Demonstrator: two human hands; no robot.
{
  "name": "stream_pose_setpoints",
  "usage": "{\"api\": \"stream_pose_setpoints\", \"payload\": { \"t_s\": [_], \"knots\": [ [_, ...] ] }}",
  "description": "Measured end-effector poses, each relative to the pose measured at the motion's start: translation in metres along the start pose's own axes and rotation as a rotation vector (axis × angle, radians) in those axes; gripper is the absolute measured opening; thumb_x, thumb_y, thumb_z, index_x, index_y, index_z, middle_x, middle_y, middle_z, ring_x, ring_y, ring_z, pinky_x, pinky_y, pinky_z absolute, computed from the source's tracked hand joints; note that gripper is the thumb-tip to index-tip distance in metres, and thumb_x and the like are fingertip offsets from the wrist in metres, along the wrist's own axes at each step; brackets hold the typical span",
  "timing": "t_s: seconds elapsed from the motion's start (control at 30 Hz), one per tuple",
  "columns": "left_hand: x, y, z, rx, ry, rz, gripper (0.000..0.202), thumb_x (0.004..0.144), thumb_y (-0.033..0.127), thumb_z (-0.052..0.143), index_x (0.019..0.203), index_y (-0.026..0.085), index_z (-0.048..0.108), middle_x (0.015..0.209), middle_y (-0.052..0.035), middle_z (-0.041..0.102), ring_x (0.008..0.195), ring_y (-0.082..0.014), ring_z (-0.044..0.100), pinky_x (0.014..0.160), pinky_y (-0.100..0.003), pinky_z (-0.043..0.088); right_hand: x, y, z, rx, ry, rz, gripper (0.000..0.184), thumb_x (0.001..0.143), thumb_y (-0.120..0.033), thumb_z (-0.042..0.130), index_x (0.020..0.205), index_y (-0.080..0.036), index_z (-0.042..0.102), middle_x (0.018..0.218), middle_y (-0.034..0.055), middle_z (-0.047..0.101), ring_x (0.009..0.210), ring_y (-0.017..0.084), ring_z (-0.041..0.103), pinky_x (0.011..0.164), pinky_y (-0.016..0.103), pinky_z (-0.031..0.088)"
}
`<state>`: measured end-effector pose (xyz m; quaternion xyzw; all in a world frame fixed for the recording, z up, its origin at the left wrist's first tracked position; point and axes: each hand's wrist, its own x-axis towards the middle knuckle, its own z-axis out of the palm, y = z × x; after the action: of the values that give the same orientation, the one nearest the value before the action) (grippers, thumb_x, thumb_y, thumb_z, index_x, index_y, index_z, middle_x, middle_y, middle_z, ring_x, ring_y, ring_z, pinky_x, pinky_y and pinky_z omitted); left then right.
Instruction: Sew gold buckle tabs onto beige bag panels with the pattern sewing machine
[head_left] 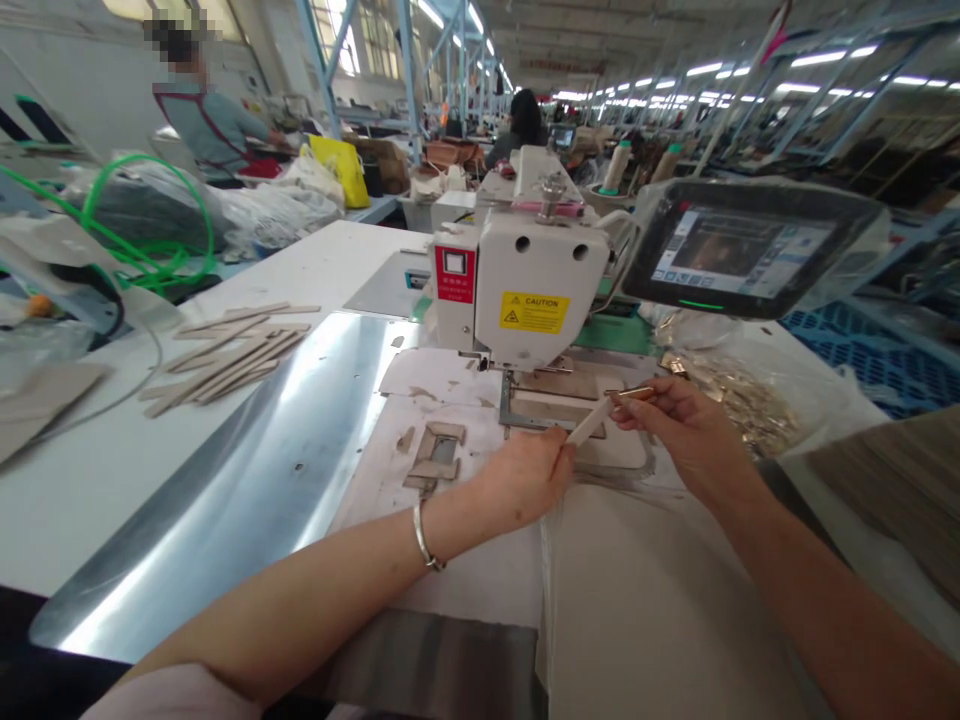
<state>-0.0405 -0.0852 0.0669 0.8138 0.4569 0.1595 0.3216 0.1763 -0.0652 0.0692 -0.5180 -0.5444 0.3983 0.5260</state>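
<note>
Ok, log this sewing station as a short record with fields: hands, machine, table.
left hand: left hand grips the lower end of a thin beige strip
right hand: right hand pinches the strip's upper end, by a small metal piece
machine: white sewing machine with yellow caution label just behind the hands
screen: dark touchscreen panel to its right
table: pile of beige strips on the white table, left

One head-worn camera looks forward and down from close above the white worktable (112,470); the sewing machine (536,290) stands near ahead; factory aisles recede behind.
</note>
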Motion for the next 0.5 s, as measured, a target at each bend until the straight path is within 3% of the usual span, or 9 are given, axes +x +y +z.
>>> {"api": "stream_pose_setpoints", "payload": {
  "t_s": [0.17, 0.33, 0.5],
  "knots": [
    [0.002, -0.006, 0.007, 0.233, 0.071, 0.02, 0.032, 0.103, 0.033, 0.031, 0.109, 0.017, 0.058, 0.079, -0.0077, 0.07, 0.072, -0.0238, 0.07, 0.065, -0.031, 0.051, -0.003, 0.007, 0.0, -0.053, -0.065, -0.057, 0.038, 0.069, -0.046, 0.085, 0.085, -0.02, 0.062, 0.093, 0.0048, 0.073, 0.074, 0.016, 0.069, 0.073, 0.032, 0.06],
    [0.004, -0.009, 0.008, 0.365, 0.049, 0.004, 0.031, 0.105, 0.033, 0.029, 0.114, 0.019, 0.055, 0.083, -0.0089, 0.072, 0.077, -0.0267, 0.073, 0.069, -0.035, 0.055, -0.003, 0.014, -0.006, -0.283, -0.129, -0.081, 0.034, 0.077, -0.049, 0.072, 0.089, -0.021, 0.058, 0.078, 0.0049, 0.071, 0.07, 0.021, 0.07, 0.069, 0.036, 0.059],
    [0.011, -0.006, 0.012, 0.431, 0.054, 0.041, 0.026, 0.104, 0.03, 0.032, 0.115, 0.021, 0.054, 0.086, -0.0083, 0.073, 0.081, -0.0271, 0.073, 0.072, -0.037, 0.057, -0.007, 0.009, -0.006, -0.677, -0.079, -0.169, 0.044, 0.081, -0.036, 0.063, 0.121, -0.022, 0.054, 0.094, 0.0084, 0.073, 0.073, 0.025, 0.072, 0.072, 0.041, 0.057]
  ]
}}
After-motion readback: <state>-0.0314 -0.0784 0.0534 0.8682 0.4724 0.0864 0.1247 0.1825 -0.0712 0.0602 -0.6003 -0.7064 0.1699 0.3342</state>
